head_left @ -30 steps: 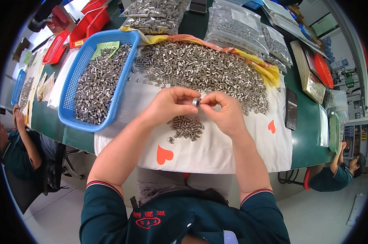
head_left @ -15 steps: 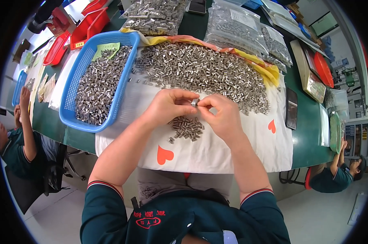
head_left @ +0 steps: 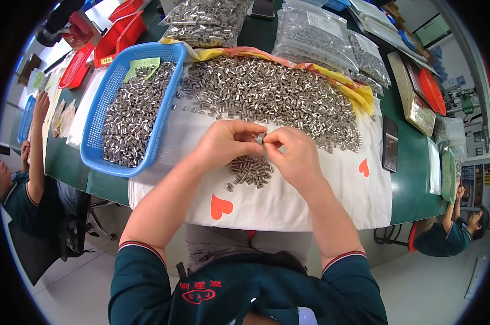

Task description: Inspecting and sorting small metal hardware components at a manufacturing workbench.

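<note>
Over the white cloth, thumb and forefinger of my left hand pinch a small grey metal ring. My right hand meets it from the other side, fingertips pressed together; what they hold, if anything, is hidden. Just below the fingers lies a small heap of short metal cylinders, partly covered by my left hand. Beyond both hands spreads a large pile of similar cylinders. On the left, a blue perforated basket holds many more, with a green paper slip on top.
The white cloth with red hearts covers the green table. Clear bags of metal parts stand at the back. A dark phone lies right, a red tray far left. Co-workers sit at both sides.
My hands keep nearly the same pose around the ring. At the left, a co-worker's raised hand has moved up. The whole view has shifted slightly.
</note>
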### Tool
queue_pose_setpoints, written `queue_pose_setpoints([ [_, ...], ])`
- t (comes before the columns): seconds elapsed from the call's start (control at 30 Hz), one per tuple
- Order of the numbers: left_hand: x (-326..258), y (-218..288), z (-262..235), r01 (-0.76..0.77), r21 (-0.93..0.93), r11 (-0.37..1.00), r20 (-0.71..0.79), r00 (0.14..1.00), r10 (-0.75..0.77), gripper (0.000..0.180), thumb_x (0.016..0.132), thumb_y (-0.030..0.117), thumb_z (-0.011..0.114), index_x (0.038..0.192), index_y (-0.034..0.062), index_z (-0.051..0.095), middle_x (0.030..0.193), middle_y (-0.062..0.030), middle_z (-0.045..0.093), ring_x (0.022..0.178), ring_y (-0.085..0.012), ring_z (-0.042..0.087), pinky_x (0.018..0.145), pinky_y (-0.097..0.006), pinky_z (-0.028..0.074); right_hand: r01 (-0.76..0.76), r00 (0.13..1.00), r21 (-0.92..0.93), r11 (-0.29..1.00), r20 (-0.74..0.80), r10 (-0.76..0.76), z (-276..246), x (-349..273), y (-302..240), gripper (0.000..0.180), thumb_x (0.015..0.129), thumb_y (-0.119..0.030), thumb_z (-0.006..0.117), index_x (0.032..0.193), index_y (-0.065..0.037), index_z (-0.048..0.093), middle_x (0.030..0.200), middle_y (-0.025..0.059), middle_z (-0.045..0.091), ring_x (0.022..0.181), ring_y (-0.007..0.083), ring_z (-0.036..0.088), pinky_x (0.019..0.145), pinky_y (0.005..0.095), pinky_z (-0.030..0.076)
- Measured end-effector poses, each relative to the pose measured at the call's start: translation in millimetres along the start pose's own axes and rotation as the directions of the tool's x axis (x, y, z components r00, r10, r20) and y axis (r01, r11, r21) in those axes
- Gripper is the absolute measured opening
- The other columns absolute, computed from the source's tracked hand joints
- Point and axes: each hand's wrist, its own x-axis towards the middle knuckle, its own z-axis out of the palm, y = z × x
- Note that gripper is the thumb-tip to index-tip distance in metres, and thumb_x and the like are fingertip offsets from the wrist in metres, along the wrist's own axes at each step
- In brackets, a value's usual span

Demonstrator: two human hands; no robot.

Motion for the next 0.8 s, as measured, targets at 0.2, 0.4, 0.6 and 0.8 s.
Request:
queue_pose_setpoints([
  [0.2,-2.7,-6.3,-7.0,-0.026,-0.158,0.987,0.034,0.999,0.032,0.034,0.072,0.001,0.067,0.104,-0.0016,0.058,0.079,-0.0022,0.062,0.072,-0.0072,0.059,0.064,-0.021,0.048,-0.222,0.966,0.269,0.937,0.190,0.175,-8.9,3.5,5.9,0.009,0.071,-0.006,0.062,0.078,-0.001,0.059,0.072,0.0040,0.061,0.066,0.0129,0.056,0.061,0.0258,0.044],
  [0.4,-1.4,-8.5,-2.3,-0.005,-0.153,0.988,0.111,0.994,0.023,0.035,0.072,0.002,0.068,0.105,0.0004,0.058,0.083,-0.0029,0.062,0.075,-0.0068,0.057,0.067,-0.020,0.048,-0.379,0.911,0.236,0.895,0.262,0.317,-16.2,7.1,7.3,0.009,0.072,-0.007,0.063,0.080,-0.002,0.061,0.069,0.0015,0.060,0.065,0.0076,0.053,0.061,0.0231,0.044],
  [0.6,-7.2,3.6,1.7,-0.101,0.230,0.968,0.241,0.970,0.044,0.033,0.067,0.005,0.073,0.099,0.0027,0.062,0.092,-0.0003,0.063,0.080,-0.0055,0.056,0.072,-0.021,0.046,-0.330,0.944,-0.119,0.937,-0.010,0.331,-34.8,11.5,29.4,0.009,0.072,-0.011,0.061,0.078,-0.004,0.061,0.070,0.0062,0.059,0.063,0.0161,0.055,0.059,0.0283,0.044],
  [0.8,-2.9,-4.0,-0.1,-0.065,0.074,0.995,0.169,0.984,0.052,0.033,0.070,0.007,0.070,0.101,0.0039,0.061,0.083,-0.0016,0.062,0.075,-0.0064,0.055,0.069,-0.021,0.046,-0.165,0.976,-0.422,0.891,0.062,0.210,-15.9,6.1,32.1,0.008,0.070,-0.013,0.061,0.072,-0.005,0.060,0.069,0.0075,0.058,0.069,0.0235,0.056,0.064,0.0346,0.044],
])
